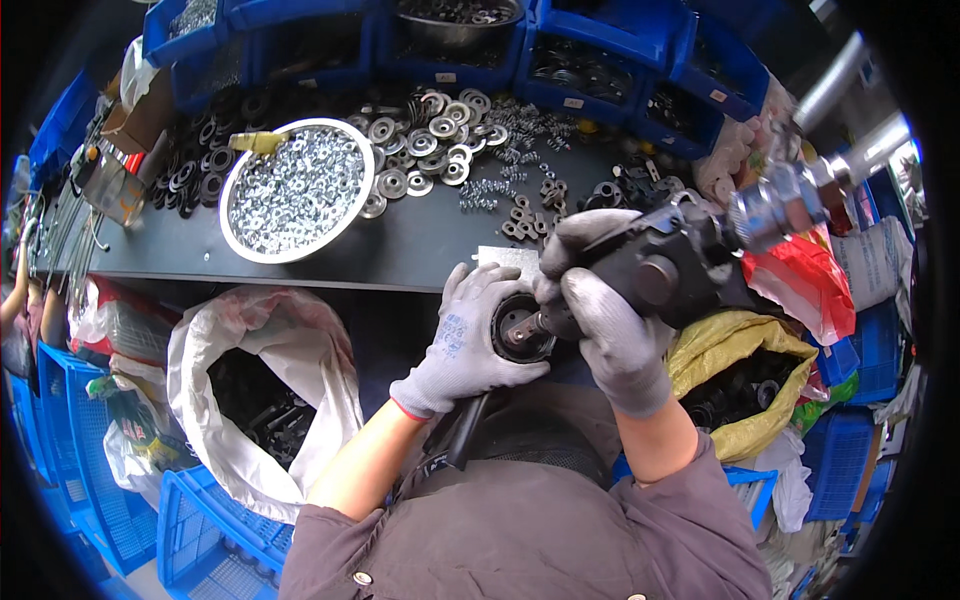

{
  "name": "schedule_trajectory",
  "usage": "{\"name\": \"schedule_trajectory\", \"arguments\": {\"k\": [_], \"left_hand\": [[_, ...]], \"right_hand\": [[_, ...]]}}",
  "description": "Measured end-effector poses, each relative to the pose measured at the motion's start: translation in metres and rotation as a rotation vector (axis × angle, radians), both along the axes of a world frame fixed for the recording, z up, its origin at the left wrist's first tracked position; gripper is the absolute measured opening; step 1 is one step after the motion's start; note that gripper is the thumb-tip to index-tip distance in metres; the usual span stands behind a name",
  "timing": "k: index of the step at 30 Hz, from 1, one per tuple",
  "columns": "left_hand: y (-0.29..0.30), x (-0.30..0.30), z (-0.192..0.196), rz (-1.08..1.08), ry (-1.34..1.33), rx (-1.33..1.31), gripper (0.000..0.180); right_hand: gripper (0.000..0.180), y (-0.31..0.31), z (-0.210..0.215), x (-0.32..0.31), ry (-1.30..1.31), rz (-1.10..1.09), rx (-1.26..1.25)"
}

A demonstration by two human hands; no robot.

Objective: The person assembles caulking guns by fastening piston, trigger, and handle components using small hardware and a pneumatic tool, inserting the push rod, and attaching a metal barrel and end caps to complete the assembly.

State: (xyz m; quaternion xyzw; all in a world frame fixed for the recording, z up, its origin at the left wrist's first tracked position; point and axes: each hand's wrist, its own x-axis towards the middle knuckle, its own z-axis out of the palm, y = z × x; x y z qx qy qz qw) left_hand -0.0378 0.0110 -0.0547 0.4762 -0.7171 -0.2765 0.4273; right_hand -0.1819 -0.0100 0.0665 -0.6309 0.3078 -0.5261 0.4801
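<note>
My left hand [465, 340], in a grey work glove, is closed around a round black part [513, 312] with a hollow face. A black lever [465, 435] sticks out below that hand; whether it belongs to the round part I cannot tell. My right hand [620, 335], gloved too, grips a black air-powered driver [665, 270]. The driver's metal tip [527, 328] reaches into the hollow of the round part. Just beyond the hands, a flat silvery metal plate [508, 260] lies at the bench edge.
On the dark bench [180, 245] stands a white bowl [227, 225] of small metal pieces, with washers [422, 142] and springs [487, 193] beside it. Blue bins [450, 76] line the back. A white sack [190, 375] and a yellow sack [735, 335] flank me. A metal hose fitting [785, 205] joins the driver.
</note>
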Motion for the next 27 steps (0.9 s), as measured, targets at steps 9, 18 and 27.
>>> {"name": "schedule_trajectory", "arguments": {"k": [9,18,27], "left_hand": [[0.0,-0.004,-0.002,0.005,-0.048,-0.004,0.079],[0.004,-0.008,-0.004,0.084,-0.032,-0.033,0.079],[0.006,0.007,0.0,0.019,0.04,0.092,0.107]], "right_hand": [[0.05,0.0,0.024,-0.026,-0.142,-0.008,-0.021],[0.044,-0.013,-0.11,-0.154,-0.027,-0.82,0.184],[0.036,0.002,-0.122,-0.175,0.513,-1.199,-0.251]]}}
